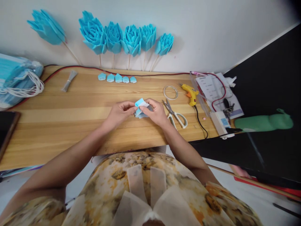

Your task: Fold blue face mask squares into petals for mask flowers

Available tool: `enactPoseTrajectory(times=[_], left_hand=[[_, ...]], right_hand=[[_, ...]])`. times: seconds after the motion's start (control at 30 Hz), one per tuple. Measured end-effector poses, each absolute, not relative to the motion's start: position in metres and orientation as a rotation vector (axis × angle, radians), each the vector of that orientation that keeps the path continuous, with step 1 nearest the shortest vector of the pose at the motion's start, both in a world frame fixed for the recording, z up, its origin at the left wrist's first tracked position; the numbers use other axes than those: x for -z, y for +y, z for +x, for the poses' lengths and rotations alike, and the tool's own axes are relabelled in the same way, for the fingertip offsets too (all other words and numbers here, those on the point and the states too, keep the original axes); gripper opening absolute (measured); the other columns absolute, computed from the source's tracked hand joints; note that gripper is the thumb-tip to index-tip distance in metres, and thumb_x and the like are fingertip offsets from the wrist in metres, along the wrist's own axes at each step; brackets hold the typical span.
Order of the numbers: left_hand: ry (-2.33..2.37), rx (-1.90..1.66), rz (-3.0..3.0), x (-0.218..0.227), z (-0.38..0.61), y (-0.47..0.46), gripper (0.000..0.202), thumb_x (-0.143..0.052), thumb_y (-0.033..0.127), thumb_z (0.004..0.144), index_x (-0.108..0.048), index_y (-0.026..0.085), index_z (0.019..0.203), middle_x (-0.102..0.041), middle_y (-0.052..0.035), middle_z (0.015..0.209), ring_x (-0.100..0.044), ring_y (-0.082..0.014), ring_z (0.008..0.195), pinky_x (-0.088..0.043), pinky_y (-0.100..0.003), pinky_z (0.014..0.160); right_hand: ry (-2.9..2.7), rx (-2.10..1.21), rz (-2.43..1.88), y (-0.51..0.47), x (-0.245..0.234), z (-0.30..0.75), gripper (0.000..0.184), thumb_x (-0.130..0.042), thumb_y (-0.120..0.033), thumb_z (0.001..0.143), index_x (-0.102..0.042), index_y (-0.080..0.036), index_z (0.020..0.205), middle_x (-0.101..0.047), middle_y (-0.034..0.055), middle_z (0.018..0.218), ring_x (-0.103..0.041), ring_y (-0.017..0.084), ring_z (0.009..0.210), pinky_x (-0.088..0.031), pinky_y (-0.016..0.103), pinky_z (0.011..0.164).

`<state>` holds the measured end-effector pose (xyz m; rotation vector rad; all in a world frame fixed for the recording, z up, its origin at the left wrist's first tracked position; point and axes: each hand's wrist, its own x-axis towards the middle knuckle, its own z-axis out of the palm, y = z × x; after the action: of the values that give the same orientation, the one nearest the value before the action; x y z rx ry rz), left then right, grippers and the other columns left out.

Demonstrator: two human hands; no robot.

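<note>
Between both hands, just above the wooden table (82,125), is a small folded piece of blue and white face-mask fabric (140,102). My left hand (119,113) pinches its left edge with thumb and forefinger. On the right side my right hand (156,112) presses its thumb across the white face, fingers curled behind. Part of the fabric is hidden by the fingers. Beyond the hands lies a row of several small folded blue pieces (118,78). Scissors (174,113) with white handles rest partly opened beside my right hand, and a roll of tape (170,93) lies behind them.
Several blue fabric flowers (131,40) on sticks lean against the wall. A yellow glue gun (191,94), a white power strip (219,122) and a green bottle (261,123) are on the right. Bagged masks (16,78), a bundle of ties (69,80) and a dark tablet-like device (7,128) lie left.
</note>
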<state>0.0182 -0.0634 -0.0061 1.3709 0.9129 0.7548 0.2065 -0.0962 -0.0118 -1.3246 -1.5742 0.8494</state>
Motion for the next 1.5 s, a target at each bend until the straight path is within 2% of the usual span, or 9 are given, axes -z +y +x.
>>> enactPoseTrajectory(times=[0.17,0.37,0.43,0.63,0.87,1.07,1.2,1.4,1.5], left_hand=[[0.933,-0.740,1.370,0.0059,0.0181,-0.0641,0.030,-0.075,0.046,0.075,-0.071,0.017,0.078,-0.069,-0.0021,0.074,-0.057,-0.0116,0.064,-0.046,-0.024,0.062],[0.936,-0.692,1.423,0.0046,0.0184,-0.0660,0.029,-0.073,0.045,0.074,-0.073,0.016,0.076,-0.068,-0.0013,0.072,-0.053,-0.0108,0.062,-0.042,-0.023,0.060],[0.935,-0.666,1.462,0.0055,0.0184,-0.0662,0.028,-0.071,0.044,0.075,-0.073,0.016,0.074,-0.065,-0.0004,0.068,-0.051,-0.0102,0.060,-0.039,-0.023,0.058],[0.896,-0.619,1.529,0.0064,0.0183,-0.0664,0.029,-0.068,0.044,0.075,-0.066,0.017,0.067,-0.060,0.0001,0.065,-0.048,-0.0106,0.059,-0.037,-0.023,0.056],[0.891,-0.625,1.564,0.0059,0.0197,-0.0682,0.028,-0.067,0.042,0.075,-0.061,0.017,0.064,-0.056,0.0012,0.062,-0.045,-0.0099,0.058,-0.036,-0.023,0.056],[0.965,-0.692,1.469,0.0048,0.0210,-0.0664,0.028,-0.070,0.045,0.072,-0.064,0.018,0.067,-0.060,0.0006,0.064,-0.046,-0.0098,0.057,-0.037,-0.023,0.056],[0.992,-0.740,1.405,0.0026,0.0210,-0.0656,0.031,-0.074,0.047,0.069,-0.064,0.018,0.067,-0.063,0.0006,0.064,-0.048,-0.0100,0.059,-0.038,-0.023,0.057],[0.943,-0.763,1.400,0.0025,0.0200,-0.0649,0.035,-0.074,0.052,0.073,-0.067,0.018,0.078,-0.066,-0.0013,0.072,-0.054,-0.0120,0.064,-0.043,-0.025,0.061],[0.957,-0.762,1.408,0.0035,0.0190,-0.0639,0.033,-0.073,0.050,0.075,-0.066,0.018,0.073,-0.065,-0.0007,0.067,-0.053,-0.0115,0.062,-0.043,-0.025,0.061]], right_hand=[[-1.564,-0.902,-1.307,-0.0965,0.0116,0.2080,0.020,-0.067,-0.039,0.084,-0.069,-0.019,0.086,-0.070,0.0002,0.080,-0.060,0.014,0.072,-0.046,0.027,0.069],[-1.614,-1.022,-1.239,-0.0975,0.0082,0.2107,0.025,-0.064,-0.038,0.087,-0.072,-0.019,0.102,-0.072,0.0025,0.096,-0.062,0.015,0.082,-0.046,0.026,0.072],[-1.659,-1.010,-1.235,-0.0976,0.0072,0.2112,0.023,-0.064,-0.036,0.086,-0.073,-0.020,0.099,-0.072,0.0020,0.096,-0.061,0.015,0.081,-0.045,0.026,0.071],[-1.692,-1.009,-1.259,-0.0965,0.0089,0.2123,0.019,-0.066,-0.038,0.086,-0.072,-0.020,0.090,-0.068,-0.0017,0.079,-0.051,0.012,0.067,-0.039,0.025,0.064],[-1.692,-0.909,-1.280,-0.0971,0.0100,0.2094,0.021,-0.067,-0.041,0.085,-0.072,-0.021,0.083,-0.070,-0.0009,0.079,-0.055,0.013,0.070,-0.041,0.026,0.067],[-1.574,-1.010,-1.242,-0.0974,0.0095,0.2118,0.028,-0.064,-0.047,0.089,-0.073,-0.021,0.094,-0.073,0.0011,0.089,-0.063,0.015,0.079,-0.048,0.027,0.073],[-1.588,-0.983,-1.268,-0.0974,0.0092,0.2106,0.026,-0.072,-0.042,0.082,-0.071,-0.020,0.094,-0.072,0.0012,0.089,-0.062,0.015,0.079,-0.048,0.027,0.072],[-1.589,-0.949,-1.306,-0.0966,0.0127,0.2090,0.024,-0.070,-0.038,0.082,-0.069,-0.020,0.097,-0.072,0.0009,0.089,-0.062,0.014,0.078,-0.048,0.026,0.072],[-1.585,-0.942,-1.290,-0.0965,0.0136,0.2092,0.024,-0.069,-0.039,0.083,-0.069,-0.020,0.097,-0.071,0.0003,0.089,-0.061,0.014,0.077,-0.048,0.027,0.072]])
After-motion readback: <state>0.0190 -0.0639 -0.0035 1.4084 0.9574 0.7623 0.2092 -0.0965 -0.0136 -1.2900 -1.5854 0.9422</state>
